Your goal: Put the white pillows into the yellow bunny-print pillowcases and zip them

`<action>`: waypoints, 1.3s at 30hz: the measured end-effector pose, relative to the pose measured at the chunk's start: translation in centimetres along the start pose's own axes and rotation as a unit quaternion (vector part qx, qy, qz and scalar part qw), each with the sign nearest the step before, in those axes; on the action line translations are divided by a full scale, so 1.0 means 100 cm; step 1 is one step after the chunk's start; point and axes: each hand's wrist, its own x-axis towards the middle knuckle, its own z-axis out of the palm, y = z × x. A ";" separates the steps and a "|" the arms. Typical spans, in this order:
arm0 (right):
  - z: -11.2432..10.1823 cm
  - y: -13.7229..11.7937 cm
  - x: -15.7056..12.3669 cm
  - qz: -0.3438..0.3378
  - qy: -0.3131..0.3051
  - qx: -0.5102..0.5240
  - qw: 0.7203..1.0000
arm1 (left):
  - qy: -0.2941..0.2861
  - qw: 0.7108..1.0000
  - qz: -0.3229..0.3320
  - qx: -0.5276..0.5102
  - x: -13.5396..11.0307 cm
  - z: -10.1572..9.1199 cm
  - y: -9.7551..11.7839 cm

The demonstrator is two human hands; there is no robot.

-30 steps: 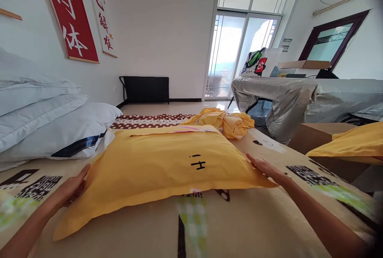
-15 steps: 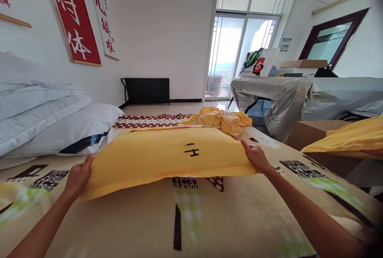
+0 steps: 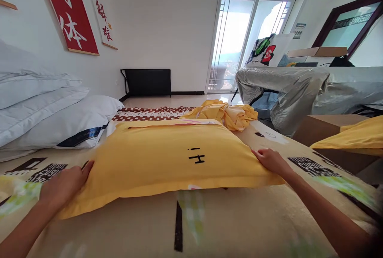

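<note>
A yellow pillow (image 3: 167, 164) with small black lettering lies flat on the cream printed blanket (image 3: 239, 226) in front of me. My left hand (image 3: 64, 186) is curled around the pillow's left edge. My right hand (image 3: 271, 161) grips its right edge, fingers bent over the fabric. Both arms reach in from the bottom corners.
White pillows (image 3: 44, 118) are stacked at the left. A crumpled yellow cloth (image 3: 224, 114) lies beyond the pillow. A silver-covered table (image 3: 302, 90) and a cardboard box (image 3: 326, 128) with another yellow pillow (image 3: 353, 138) stand at the right. Glass doors are behind.
Half a second ago both hands held the pillow raised off the blanket; now it lies flat again, with both hands still on its side edges.
</note>
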 end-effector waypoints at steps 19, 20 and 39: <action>-0.015 -0.341 0.042 -0.280 0.070 0.032 0.957 | 0.082 0.949 0.298 0.062 0.006 -0.031 0.312; -0.008 -0.343 0.051 -0.263 0.061 0.035 0.962 | 0.075 0.952 0.292 0.059 0.013 -0.027 0.315; 0.031 -0.172 0.144 -0.014 -0.047 0.080 0.996 | -0.056 0.994 0.091 -0.025 0.154 0.040 0.147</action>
